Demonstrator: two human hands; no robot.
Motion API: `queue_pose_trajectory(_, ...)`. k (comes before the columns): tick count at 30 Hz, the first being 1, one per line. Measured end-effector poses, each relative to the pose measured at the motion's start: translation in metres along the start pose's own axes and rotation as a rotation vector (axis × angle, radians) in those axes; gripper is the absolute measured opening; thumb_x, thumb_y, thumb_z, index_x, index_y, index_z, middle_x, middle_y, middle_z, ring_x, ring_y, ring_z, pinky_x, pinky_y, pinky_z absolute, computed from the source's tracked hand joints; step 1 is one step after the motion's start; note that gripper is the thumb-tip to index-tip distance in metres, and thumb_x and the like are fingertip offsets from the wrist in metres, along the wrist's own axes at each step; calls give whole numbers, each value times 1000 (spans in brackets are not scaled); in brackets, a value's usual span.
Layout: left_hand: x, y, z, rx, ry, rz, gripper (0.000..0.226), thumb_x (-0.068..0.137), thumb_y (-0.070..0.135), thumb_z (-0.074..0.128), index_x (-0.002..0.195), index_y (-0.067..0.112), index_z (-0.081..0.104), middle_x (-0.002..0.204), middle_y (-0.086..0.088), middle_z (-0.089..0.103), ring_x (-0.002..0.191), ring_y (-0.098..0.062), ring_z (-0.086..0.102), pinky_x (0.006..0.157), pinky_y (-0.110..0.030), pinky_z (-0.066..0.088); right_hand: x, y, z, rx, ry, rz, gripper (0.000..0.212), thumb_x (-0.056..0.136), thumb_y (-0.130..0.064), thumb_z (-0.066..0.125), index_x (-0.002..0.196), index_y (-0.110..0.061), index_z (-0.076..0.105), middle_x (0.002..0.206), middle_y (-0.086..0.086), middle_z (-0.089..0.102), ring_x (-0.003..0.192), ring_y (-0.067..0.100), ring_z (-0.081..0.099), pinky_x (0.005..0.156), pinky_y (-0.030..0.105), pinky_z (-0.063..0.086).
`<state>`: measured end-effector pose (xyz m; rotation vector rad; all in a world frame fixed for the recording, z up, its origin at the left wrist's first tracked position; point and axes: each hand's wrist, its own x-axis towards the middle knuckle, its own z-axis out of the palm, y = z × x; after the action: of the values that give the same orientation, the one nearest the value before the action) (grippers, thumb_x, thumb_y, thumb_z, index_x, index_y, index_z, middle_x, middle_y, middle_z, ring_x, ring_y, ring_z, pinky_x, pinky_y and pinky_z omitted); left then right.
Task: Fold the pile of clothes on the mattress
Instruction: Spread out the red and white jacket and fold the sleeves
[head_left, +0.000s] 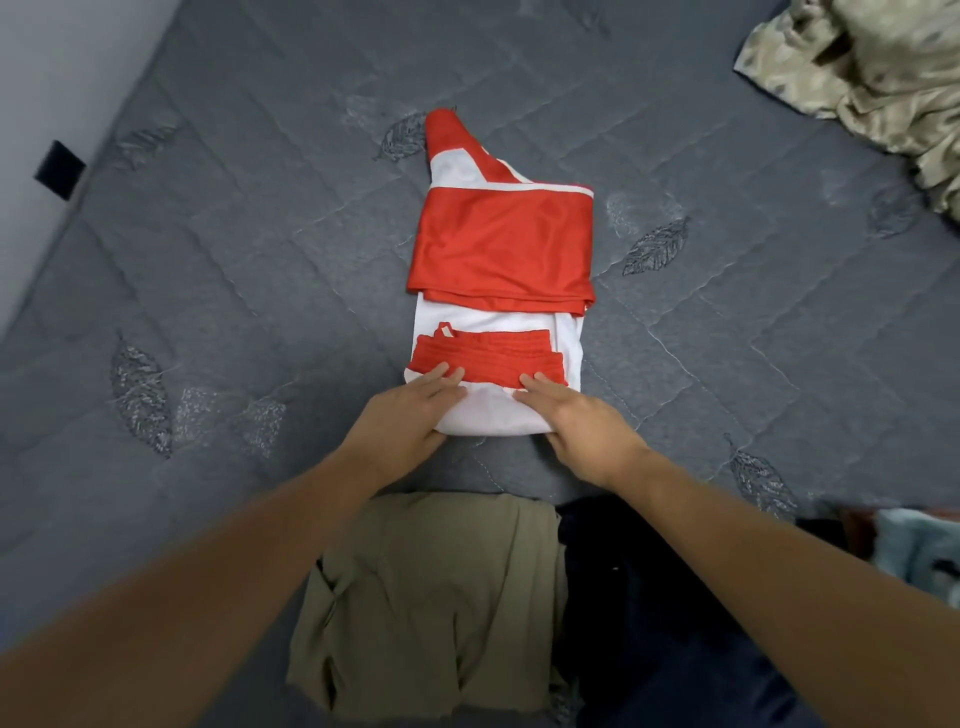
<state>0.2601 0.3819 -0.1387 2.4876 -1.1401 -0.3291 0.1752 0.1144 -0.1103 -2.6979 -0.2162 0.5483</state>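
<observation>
- Head view: both hands at the near end of a red-and-white jersey (498, 249), which lies mid-mattress (234, 260), narrowed lengthwise w/ a red panel across its middle and one red sleeve tip poking out at the far end.
- Left hand (410, 410) has fingers straight, flat on the white near edge, thumb tucked at the hem; right hand (576, 415) likewise, fingers extended and pressing the cloth. Neither appears to pinch anything.
- Handling, as a judgement: thin, shiny sports fabric, so light, floppy and prob. slippery; layers likely to slide apart if lifted by one corner. Best hold looks to be the two near corners of the white hem, both hands together, then carried over toward the red panel.
- Look: glossy red blocks, white body, white piping; a small red ribbed band, maybe a collar or waistband, sits just beyond the fingertips.
- Elsewhere in view: folded khaki garment (436, 608) near the person, dark cloth (649, 597) beside it, crumpled beige camo-print fabric (872, 67) far right, well apart from the jersey.
</observation>
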Motion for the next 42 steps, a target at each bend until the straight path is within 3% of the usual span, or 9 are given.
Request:
queue_pose_trajectory(4,-19,17,-18,-162,-183,-113,50,97,34,57,146,23,58,151,6,56,139,-13,51,107,-39,47,-18,-9,-18,37,-97,43,34,90,-3,52,118,-18,62,121,12,68,113,39,62,86,45,50)
queue_pose_trajectory(8,-33,43,-59,-270,-271,-149,33,79,43,48,87,19,69,82,2,70,79,-18,62,69,-30,38,-33,-29,-57,118,-246,32,9,87,-12,62,91,-20,63,94,9,69,90,27,63,72,36,44)
queue_pose_trajectory(11,-20,44,-93,-412,-206,-212,40,70,47,48,71,9,63,69,-2,63,65,-12,55,61,-35,40,-29,-39,-98,140,-229,84,18,82,-9,61,77,-26,58,83,1,65,90,27,64,74,36,48)
queue_pose_trajectory(18,67,17,-139,-502,63,-412,15,69,31,68,83,26,69,82,2,69,80,-16,63,67,-31,46,32,-21,-146,117,149,245,13,84,-15,59,81,-27,56,102,16,72,100,40,64,76,39,48)
queue_pose_trajectory(24,134,-25,-106,-421,224,-501,18,86,31,71,98,18,68,98,-7,73,95,-28,67,81,-42,55,94,4,-120,19,364,434,21,95,-20,53,113,-10,57,113,22,65,107,44,61,74,43,42)
queue_pose_trajectory(29,161,-24,-73,-84,309,-481,28,98,23,60,126,18,59,120,-11,62,112,-33,56,91,-45,44,107,0,-65,-269,596,334,58,86,-19,59,143,-13,48,141,18,47,124,39,46,105,50,41)
queue_pose_trajectory(32,140,-13,-52,262,462,-360,44,95,16,59,139,23,54,134,-6,53,116,-28,52,96,-41,42,98,-11,-15,-198,432,196,62,99,-30,44,158,-13,36,165,16,32,150,37,30,123,53,24)
queue_pose_trajectory(35,103,-8,-18,308,305,-51,52,103,29,45,153,17,46,160,-11,41,148,-31,37,121,-52,27,101,-10,8,-158,373,258,63,105,-35,30,165,-17,21,173,9,14,160,31,11,128,54,14)
queue_pose_trajectory(42,103,-42,25,266,71,-116,67,108,50,25,166,19,15,174,-9,0,160,-27,-6,128,-56,8,123,11,25,-189,424,245,62,107,-41,26,166,-23,18,174,8,8,161,29,1,129,54,8)
